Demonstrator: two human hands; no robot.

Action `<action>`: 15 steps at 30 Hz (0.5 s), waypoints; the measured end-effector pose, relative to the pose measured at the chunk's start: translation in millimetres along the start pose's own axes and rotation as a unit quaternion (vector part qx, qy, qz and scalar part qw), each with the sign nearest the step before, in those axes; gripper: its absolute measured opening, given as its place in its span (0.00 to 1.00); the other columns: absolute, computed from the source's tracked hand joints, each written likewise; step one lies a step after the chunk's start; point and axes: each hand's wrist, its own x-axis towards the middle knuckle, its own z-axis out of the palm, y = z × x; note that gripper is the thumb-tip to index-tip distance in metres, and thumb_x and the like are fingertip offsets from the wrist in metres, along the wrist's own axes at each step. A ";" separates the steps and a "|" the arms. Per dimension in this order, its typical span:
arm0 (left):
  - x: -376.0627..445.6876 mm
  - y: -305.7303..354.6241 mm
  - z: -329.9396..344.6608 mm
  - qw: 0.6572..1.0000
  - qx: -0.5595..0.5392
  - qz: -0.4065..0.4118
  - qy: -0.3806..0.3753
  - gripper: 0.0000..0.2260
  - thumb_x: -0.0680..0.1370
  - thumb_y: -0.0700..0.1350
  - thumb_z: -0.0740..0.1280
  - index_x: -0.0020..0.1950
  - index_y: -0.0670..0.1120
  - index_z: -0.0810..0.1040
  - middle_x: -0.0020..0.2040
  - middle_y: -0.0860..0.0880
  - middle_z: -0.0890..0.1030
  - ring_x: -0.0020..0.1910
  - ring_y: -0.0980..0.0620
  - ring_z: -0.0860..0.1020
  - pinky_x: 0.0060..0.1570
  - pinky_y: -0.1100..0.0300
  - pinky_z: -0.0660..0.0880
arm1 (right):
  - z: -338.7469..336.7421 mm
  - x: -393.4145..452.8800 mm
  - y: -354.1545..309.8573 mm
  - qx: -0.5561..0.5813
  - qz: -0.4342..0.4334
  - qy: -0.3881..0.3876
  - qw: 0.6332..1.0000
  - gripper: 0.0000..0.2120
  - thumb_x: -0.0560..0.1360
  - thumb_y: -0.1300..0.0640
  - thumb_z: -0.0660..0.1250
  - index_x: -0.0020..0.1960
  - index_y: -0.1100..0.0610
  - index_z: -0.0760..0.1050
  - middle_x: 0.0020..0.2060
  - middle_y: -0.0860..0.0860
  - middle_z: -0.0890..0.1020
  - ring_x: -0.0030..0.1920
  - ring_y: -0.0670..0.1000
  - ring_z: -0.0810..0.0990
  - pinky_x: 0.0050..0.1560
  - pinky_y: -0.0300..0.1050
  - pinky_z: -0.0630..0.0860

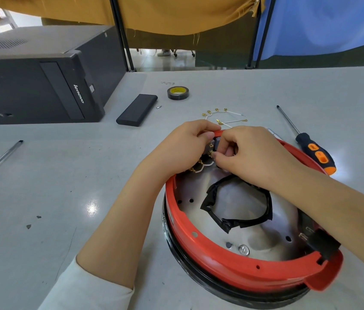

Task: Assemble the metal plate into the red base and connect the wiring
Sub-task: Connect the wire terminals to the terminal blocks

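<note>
A workshop or repair bench: a grey worktable point(42, 198) carries a black desktop computer case point(37, 72) far left of the left hand point(184, 148), a roll of black tape point(177, 93) beyond it, and an orange-handled screwdriver point(310, 146) just right of the right hand point(254, 155), with cloth-draped partitions point(176, 14) behind

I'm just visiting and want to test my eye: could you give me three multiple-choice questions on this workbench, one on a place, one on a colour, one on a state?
1. Where is the tape roll?
A. inside the red base
B. on the table beyond the hands
C. on the computer

2. What colours is the screwdriver handle?
A. black and orange
B. green
C. white

3. The metal plate is:
A. on the table
B. in the red base
C. held up

Answers: 1 B, it lies past the hands. 2 A, plainly visible. 3 B, the rim surrounds it.
</note>
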 end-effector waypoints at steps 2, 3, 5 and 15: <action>0.3 -0.4 -0.3 1.000 -0.003 -0.003 0.000 0.13 0.83 0.41 0.59 0.63 0.51 0.78 0.58 0.51 0.82 0.58 0.53 0.78 0.51 0.72 0.69 | 0.1 -0.3 -0.1 -0.002 -0.001 0.000 1.000 0.10 0.70 0.55 0.67 0.32 0.48 0.70 0.29 0.44 0.78 0.33 0.40 0.74 0.31 0.32 0.64; 0.4 -0.6 -0.5 1.000 -0.004 -0.006 -0.001 0.13 0.83 0.41 0.59 0.63 0.51 0.78 0.58 0.50 0.82 0.58 0.52 0.78 0.50 0.71 0.70 | 0.2 -0.2 -0.1 -0.003 -0.001 -0.001 1.000 0.11 0.71 0.55 0.67 0.32 0.48 0.70 0.29 0.44 0.78 0.33 0.40 0.74 0.31 0.32 0.64; 0.2 -0.7 -0.3 1.000 -0.006 -0.008 -0.001 0.12 0.83 0.42 0.59 0.63 0.51 0.78 0.58 0.47 0.82 0.58 0.50 0.79 0.50 0.69 0.71 | 0.2 -0.2 -0.3 -0.002 0.003 -0.002 1.000 0.10 0.71 0.55 0.68 0.32 0.48 0.70 0.29 0.44 0.78 0.33 0.40 0.74 0.31 0.32 0.65; 0.3 -1.3 0.4 1.000 -0.010 -0.010 0.003 0.13 0.83 0.43 0.59 0.63 0.52 0.78 0.58 0.49 0.82 0.57 0.51 0.79 0.52 0.66 0.74 | 1.0 0.7 -0.6 0.000 0.013 -0.001 1.000 0.10 0.71 0.55 0.67 0.32 0.48 0.71 0.29 0.44 0.78 0.32 0.40 0.74 0.31 0.31 0.65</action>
